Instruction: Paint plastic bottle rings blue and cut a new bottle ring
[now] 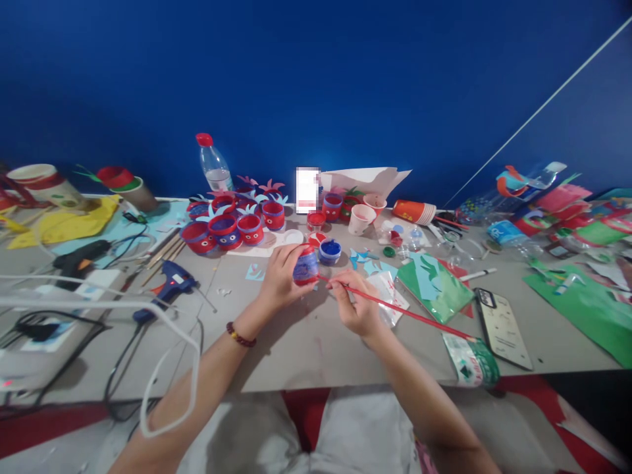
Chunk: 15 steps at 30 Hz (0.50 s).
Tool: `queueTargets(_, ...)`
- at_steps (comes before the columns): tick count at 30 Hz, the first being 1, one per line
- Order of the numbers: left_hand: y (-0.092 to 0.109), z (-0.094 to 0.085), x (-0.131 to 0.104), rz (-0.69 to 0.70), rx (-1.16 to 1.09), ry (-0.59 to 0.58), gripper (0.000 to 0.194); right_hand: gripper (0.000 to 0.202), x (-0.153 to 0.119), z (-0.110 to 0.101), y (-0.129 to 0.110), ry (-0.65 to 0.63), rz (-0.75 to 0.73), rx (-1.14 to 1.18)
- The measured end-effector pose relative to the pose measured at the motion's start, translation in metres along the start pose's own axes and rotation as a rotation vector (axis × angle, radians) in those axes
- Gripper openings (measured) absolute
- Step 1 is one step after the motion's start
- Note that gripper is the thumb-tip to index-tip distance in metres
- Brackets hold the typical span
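My left hand is wrapped round a small cup painted red and blue, tilted over the table. My right hand pinches a long red paintbrush close to its tip end, and the tip is at the lower edge of the cup. Just behind the cup stands an open jar of blue paint. A jar of red paint is farther back. Several painted cups with googly eyes and paper leaves, one of them a red cup, are grouped at the back left.
A blue glue gun, cables and a power strip lie on the left. To the right are a green packet, a phone and green paper. A bottle and white cups stand near the blue wall.
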<state>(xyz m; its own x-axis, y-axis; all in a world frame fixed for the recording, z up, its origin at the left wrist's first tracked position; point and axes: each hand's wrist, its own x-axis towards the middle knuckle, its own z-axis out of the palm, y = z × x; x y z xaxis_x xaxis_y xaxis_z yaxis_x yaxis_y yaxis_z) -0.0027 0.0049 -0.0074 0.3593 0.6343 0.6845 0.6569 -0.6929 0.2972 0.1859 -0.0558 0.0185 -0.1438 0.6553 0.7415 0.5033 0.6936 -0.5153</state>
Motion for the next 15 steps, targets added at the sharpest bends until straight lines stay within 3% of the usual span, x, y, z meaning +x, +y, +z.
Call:
queueTargets(6,0.0000,0.0011,0.0004,-0.010,0.009,0.044,0.076,0.012,0.0002,0.0024,-0.0021,0.011,0.121,0.141)
queueTargets(15,0.0010,-0.0008,0.0034,-0.060,0.012,0.082,0.073,0.012,0.0008,0.0030,0.0054,-0.013,0.132,0.033)
